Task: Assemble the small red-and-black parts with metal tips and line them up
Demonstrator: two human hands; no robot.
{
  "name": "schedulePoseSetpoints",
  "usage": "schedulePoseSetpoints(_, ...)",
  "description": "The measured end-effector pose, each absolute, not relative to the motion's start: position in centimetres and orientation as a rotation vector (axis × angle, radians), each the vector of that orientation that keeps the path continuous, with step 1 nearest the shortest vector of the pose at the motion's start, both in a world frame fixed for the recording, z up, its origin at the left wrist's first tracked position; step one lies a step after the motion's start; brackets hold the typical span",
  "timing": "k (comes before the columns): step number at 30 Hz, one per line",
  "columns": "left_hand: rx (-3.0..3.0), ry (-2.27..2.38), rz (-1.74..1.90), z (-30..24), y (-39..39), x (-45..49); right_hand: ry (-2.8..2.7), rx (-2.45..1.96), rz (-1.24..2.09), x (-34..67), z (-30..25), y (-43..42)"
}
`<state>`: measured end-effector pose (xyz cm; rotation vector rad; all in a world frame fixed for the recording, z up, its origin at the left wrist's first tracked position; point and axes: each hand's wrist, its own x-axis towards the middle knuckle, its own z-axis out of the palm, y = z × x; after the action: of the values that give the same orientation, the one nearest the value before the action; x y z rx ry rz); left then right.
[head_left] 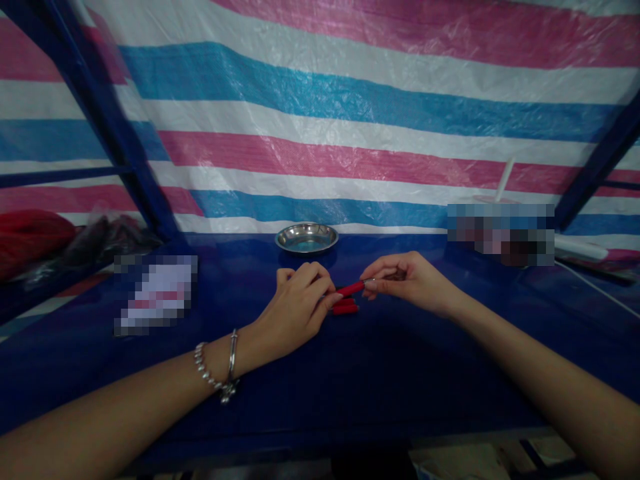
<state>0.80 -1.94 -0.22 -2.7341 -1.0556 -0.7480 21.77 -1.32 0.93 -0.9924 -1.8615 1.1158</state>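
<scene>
We see the left hand (300, 300) and the right hand (403, 280) close together above the dark blue worktop (390, 373), both pinching one thin red stick (351, 289) between the fingertips, each at one end. Just below it, more red pieces (346, 309) lie on the worktop. A metal dish (307, 238) stands behind, near the striped tarp (350, 113).
</scene>
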Motion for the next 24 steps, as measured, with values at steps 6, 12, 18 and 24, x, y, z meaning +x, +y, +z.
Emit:
schedulePoseSetpoints(6,-2.721,-1.067,-0.755,-0.19,-2.03,0.81,-1.835,-1.009,1.141,21.71,0.72,-1.34)
schedulePoseSetpoints(12,-2.725,-1.057,-0.771,-0.23,-2.01,0.82,-1.825,-1.017,1.121,21.45,0.73,-1.46)
schedulePoseSetpoints(18,-2.726,-1.068,-0.764,-0.20,-2.09,0.80,-1.836,-0.985,1.130,21.46,0.68,-1.41)
schedulePoseSetpoints(24,-2.733,-1.075,-0.756,-0.07,-2.12,0.86,-1.890,-0.991,1.105,21.48,0.64,-1.34)
